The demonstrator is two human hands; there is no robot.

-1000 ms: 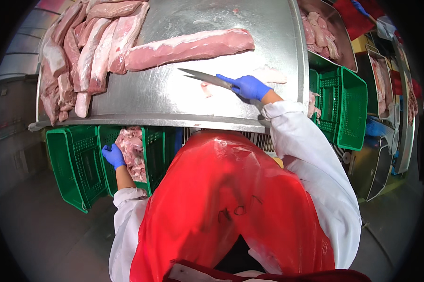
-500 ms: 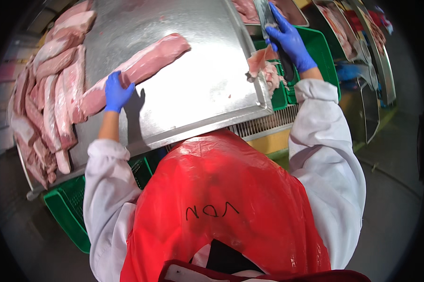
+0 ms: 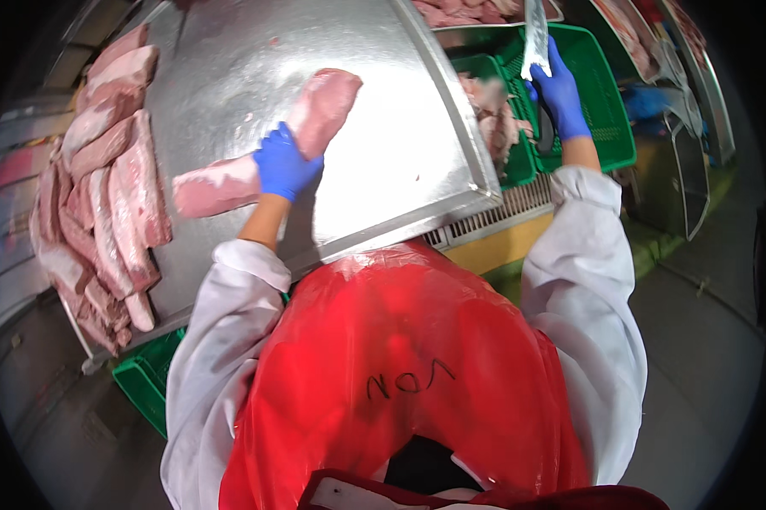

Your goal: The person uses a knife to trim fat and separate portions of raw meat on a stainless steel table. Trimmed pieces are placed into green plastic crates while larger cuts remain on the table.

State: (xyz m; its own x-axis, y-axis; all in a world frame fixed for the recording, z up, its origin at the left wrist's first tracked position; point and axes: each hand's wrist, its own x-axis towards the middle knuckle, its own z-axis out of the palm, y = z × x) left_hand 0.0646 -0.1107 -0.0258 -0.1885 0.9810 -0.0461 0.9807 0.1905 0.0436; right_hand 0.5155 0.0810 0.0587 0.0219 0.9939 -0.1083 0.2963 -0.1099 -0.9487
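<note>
A long, pale-pink pork loin (image 3: 325, 104) lies on the steel tray table (image 3: 383, 153), bent where my left hand (image 3: 286, 163) grips its middle from above. That blue-gloved hand is closed round the meat, its fingers on the far side. Over the green crates at the right, my right hand (image 3: 561, 95), also blue-gloved, is closed on a knife (image 3: 536, 36). The blade points away from me, and the dark handle shows below the fingers. Pale trimmings (image 3: 495, 119) lie in the nearer green crate (image 3: 519, 172), left of the knife hand.
Several pork loins (image 3: 102, 204) are heaped along the table's left side. A larger green crate (image 3: 608, 119) stands at the right. Beyond it are trays of meat (image 3: 629, 34). Another green crate (image 3: 149, 374) sits under the table's near left corner. The table has a raised rim (image 3: 451, 208).
My left hand has moved right along the loin and now wraps it; the loin's near end has shifted right, away from the heap. Trimmings by the table edge have dropped into the crate.
</note>
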